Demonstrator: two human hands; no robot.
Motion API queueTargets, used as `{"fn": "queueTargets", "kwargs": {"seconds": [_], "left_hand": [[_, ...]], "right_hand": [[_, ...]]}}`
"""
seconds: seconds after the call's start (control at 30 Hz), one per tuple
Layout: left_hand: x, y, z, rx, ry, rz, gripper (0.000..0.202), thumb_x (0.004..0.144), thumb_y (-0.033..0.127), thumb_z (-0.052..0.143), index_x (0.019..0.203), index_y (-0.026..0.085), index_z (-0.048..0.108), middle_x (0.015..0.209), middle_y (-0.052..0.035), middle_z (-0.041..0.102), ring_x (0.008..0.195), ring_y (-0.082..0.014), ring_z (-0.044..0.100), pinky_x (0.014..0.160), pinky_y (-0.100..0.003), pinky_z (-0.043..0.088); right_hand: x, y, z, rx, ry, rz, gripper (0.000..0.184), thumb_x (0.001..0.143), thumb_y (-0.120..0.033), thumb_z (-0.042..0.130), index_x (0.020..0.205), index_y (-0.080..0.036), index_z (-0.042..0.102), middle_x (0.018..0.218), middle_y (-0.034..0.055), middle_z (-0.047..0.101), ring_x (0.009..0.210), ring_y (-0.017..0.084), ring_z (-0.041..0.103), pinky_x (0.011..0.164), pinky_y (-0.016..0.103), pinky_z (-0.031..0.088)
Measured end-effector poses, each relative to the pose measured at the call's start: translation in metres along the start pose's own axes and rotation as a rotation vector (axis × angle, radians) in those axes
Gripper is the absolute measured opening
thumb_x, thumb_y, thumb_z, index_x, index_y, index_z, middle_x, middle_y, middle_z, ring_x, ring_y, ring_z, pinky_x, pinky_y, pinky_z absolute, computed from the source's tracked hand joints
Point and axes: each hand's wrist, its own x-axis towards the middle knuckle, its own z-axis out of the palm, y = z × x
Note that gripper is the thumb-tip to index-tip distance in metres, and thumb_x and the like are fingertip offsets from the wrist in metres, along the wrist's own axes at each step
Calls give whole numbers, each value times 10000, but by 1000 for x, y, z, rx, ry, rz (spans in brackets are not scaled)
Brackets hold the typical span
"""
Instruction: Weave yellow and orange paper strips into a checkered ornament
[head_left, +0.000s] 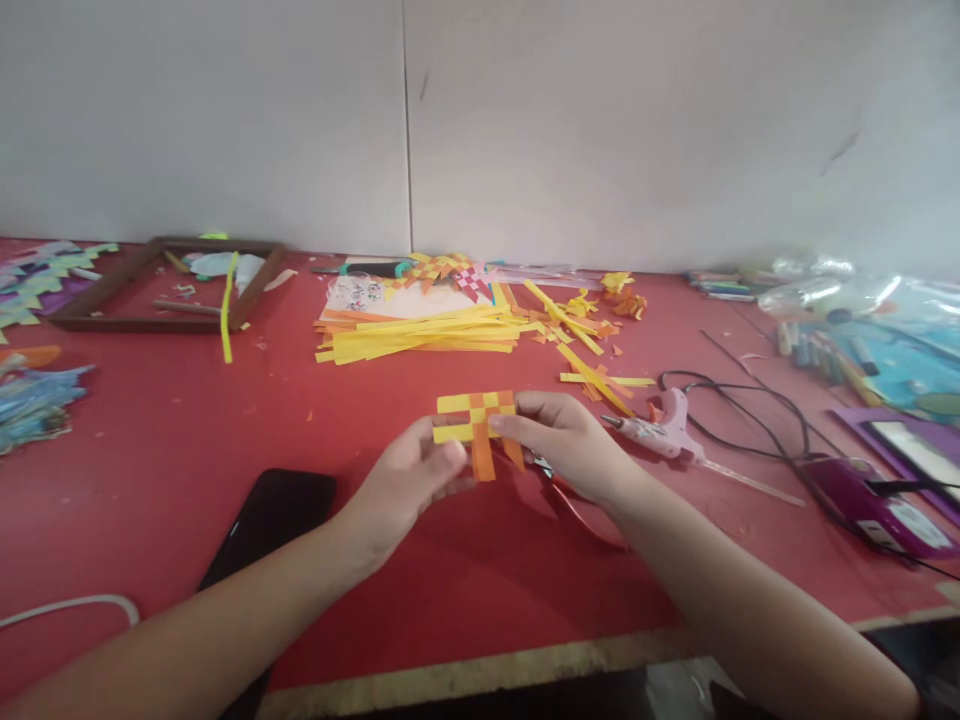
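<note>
Between my two hands, above the red table, is a small piece of woven paper strips (480, 411) in yellow and orange. Its yellow ends point left and its orange ends hang down. My left hand (420, 462) grips the yellow ends, thumb in front and fingers behind. The right side of the weave is pinched by my right hand (559, 430), its thumb on the front. Under my right hand lies a pair of scissors or pliers with red handles (581, 505), partly hidden. A pink glue gun (667, 428) rests to the right.
Yellow and orange paper strips (420, 335) lie in a pile beyond my hands. A brown frame (142, 325) is at the back left. A black phone (274, 515) lies by my left forearm. A dark cord (739, 400) and a purple power strip (874, 500) are at right.
</note>
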Motion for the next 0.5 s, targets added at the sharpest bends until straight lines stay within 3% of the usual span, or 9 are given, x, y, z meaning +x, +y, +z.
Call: {"fn": "queueTargets", "kwargs": {"seconds": [0.07, 0.17, 0.33, 0.5], "left_hand": [[1, 1, 0, -28, 24, -32, 484, 800, 581, 755, 1061, 178, 695, 1107, -117, 747, 920, -225, 719, 815, -367, 585], [2, 2, -2, 78, 32, -85, 383, 758, 393, 854, 1032, 179, 694, 1004, -74, 765, 868, -185, 716, 755, -299, 582], [2, 3, -5, 129, 140, -54, 307, 708, 326, 893, 876, 185, 678, 821, -17, 759, 741, -140, 704, 628, -218, 536], [4, 3, -5, -1, 205, -39, 332, 677, 312, 914, 881, 188, 683, 880, -9, 764, 785, -140, 724, 689, -226, 573]], "right_hand": [[0, 2, -4, -59, -22, -9, 386, 845, -516, 658, 687, -187, 536, 614, -72, 365, 547, 74, 303, 502, 243, 223], [-1, 2, -5, -146, -34, -42, 451, 830, -478, 687, 606, -202, 410, 600, -82, 290, 545, 69, 273, 500, 240, 213], [-5, -5, 0, -110, -55, -13, 392, 805, -520, 700, 687, -193, 521, 614, -70, 385, 566, 81, 340, 509, 237, 258], [-10, -6, 5, -122, -98, 5, 400, 786, -512, 703, 661, -187, 506, 647, -55, 377, 604, 93, 356, 537, 247, 280]]}}
